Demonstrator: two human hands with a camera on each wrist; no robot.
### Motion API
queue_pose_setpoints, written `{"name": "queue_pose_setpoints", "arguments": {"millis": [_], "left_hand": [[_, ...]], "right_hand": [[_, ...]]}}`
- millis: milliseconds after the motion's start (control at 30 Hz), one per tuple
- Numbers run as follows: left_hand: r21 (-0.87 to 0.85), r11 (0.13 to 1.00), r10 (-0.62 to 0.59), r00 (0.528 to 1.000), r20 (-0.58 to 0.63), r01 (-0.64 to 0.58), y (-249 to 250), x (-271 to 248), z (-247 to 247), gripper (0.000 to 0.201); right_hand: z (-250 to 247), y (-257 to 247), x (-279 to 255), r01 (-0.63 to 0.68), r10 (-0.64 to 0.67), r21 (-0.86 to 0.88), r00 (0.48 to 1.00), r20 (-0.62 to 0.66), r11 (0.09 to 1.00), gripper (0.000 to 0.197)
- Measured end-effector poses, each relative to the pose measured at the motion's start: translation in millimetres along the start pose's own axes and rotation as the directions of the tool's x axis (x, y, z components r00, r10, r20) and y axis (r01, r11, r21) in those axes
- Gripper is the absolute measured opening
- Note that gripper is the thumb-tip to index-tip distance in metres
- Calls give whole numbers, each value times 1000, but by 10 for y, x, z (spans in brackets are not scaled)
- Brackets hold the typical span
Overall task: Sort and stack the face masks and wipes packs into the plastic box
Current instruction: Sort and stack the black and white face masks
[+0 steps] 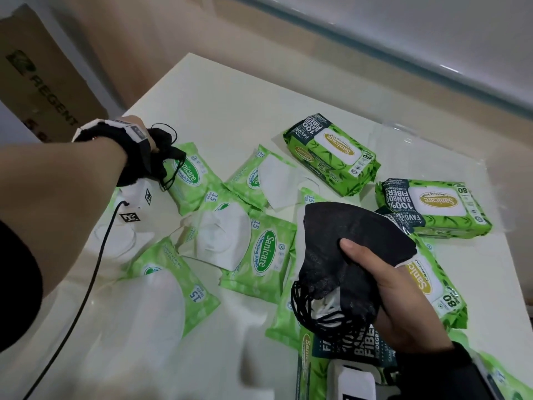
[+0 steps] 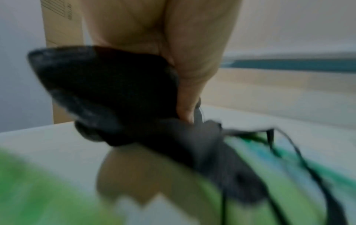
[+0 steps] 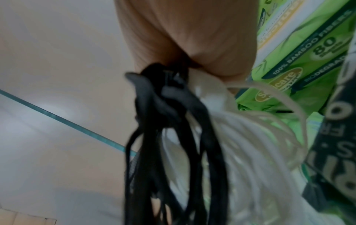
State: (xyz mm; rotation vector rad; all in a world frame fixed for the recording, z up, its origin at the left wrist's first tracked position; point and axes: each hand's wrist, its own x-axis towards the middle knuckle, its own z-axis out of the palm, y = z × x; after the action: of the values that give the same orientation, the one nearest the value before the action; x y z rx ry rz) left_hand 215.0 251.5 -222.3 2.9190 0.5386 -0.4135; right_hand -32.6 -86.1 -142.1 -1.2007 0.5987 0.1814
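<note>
Your right hand (image 1: 383, 287) has a tight grip on a bundle of masks (image 1: 346, 243), black on top, above the bench (image 1: 219, 90). Your left hand (image 2: 192, 64) has one black mask (image 1: 168, 157) pinched over the far-left small wipes pack (image 1: 189, 174).

Approx 4 lg wipes packs (image 1: 331, 153), 6 sm packs (image 1: 266, 251), 4 white masks (image 1: 222, 238), 2+ black masks (image 1: 354, 235).

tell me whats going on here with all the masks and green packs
A person is gathering face masks off a white table. The right hand grips a bunch of black masks with some white ones tucked in. The left hand holds a single black mask above the pile. White masks, small Sanicare wipes packs and big 80-sheet packs lie scattered, unsorted.
</note>
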Motion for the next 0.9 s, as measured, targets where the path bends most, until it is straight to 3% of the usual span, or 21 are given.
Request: {"name": "queue_pose_setpoints", "arguments": {"millis": [100, 233, 367, 433, 533, 600, 667, 733, 800, 900], "left_hand": [[-94, 995, 22, 999, 24, -20, 80, -157, -359, 48], [-343, 932, 98, 993, -71, -116, 266, -559, -935, 47], [-538, 786, 315, 946, -74, -304, 497, -1223, -1265, 28], [-618, 697, 448, 894, -20, -363, 532, -1566, -1335, 27], [-713, 574, 636, 768, 80, -402, 482, -2140, -1429, 13], [-805, 462, 732, 673, 108, -373, 430, -2558, -1444, 17], [-871, 374, 812, 567, 142, -317, 375, -2902, -1392, 7], [-917, 316, 867, 466, 174, -244, 306, -3145, -1282, 16], [-921, 327, 878, 428, 214, -210, 274, -3323, -1104, 18], [-835, 432, 847, 472, 244, -342, 277, -3495, -761, 15]], "right_hand": [[-2, -37, -17, 8, -8, -3, 999, 34, 1000, 40], [62, -63, -137, 64, -65, 14, 996, 64, 998, 31], [80, -33, -316, 88, -88, 0, 993, 84, 996, 30], [67, 16, -412, 103, -101, -14, 989, 107, 995, 35], [33, 134, -638, 135, -129, -26, 979, 155, 991, 38], [-17, 213, -778, 150, -147, -11, 977, 157, 989, 36], [-68, 297, -888, 154, -152, -7, 980, 125, 988, 33], [-112, 390, -975, 159, -158, 0, 983, 95, 987, 31], [-110, 456, -1079, 162, -160, -18, 984, 83, 987, 21], [-52, 524, -1225, 168, -166, -9, 977, 135, 986, 22]]}}
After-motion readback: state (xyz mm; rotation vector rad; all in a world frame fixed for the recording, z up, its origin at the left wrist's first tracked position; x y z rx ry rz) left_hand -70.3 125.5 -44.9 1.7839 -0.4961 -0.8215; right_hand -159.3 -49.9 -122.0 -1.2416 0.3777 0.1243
